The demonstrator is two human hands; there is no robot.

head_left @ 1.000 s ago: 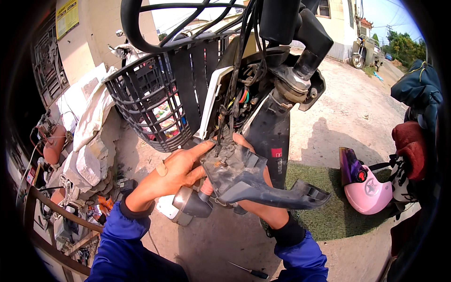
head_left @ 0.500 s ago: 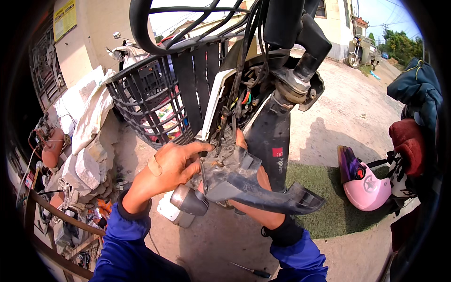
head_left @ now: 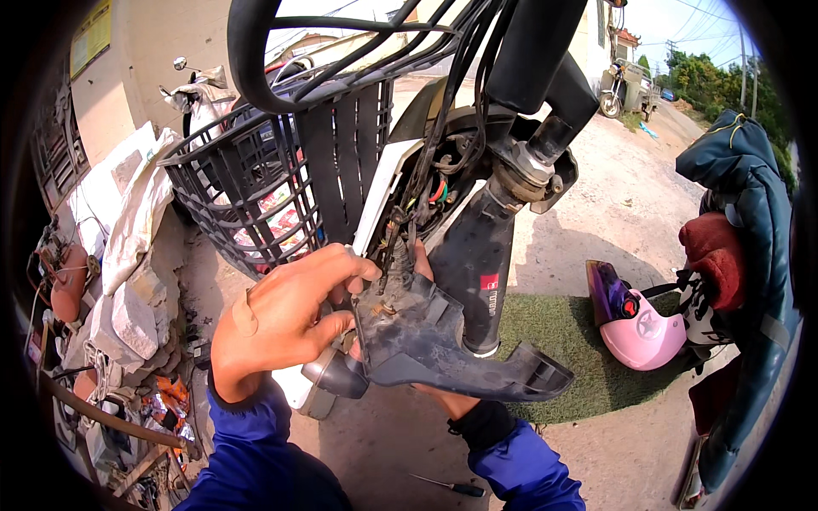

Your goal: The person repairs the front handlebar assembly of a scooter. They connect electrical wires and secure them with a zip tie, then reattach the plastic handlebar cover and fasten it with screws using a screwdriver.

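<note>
A dusty black plastic cover (head_left: 417,336) of a scooter is held low in front of the steering column (head_left: 477,264). Thumb and fingers of my left hand (head_left: 277,319) are bent around its left edge, close to a bundle of dark wires (head_left: 396,255). My right hand (head_left: 447,398) supports the cover from below; one fingertip shows past its upper side, and the rest is mostly hidden. Above, the white-edged front panel (head_left: 388,192) leaves more wiring exposed. A dark, round-ended part (head_left: 334,372) sits under the cover's left side.
A black basket (head_left: 256,187) with colourful packages hangs at the front left. A screwdriver (head_left: 456,486) lies on the ground. To the right are a pink helmet (head_left: 648,339), a red cloth (head_left: 716,260) and green matting (head_left: 545,349). Rubble (head_left: 132,324) lines the left.
My left index finger has drawn back from the wires and bent more, and the hand now sits around the cover's left edge. The whole view has shifted slightly.
</note>
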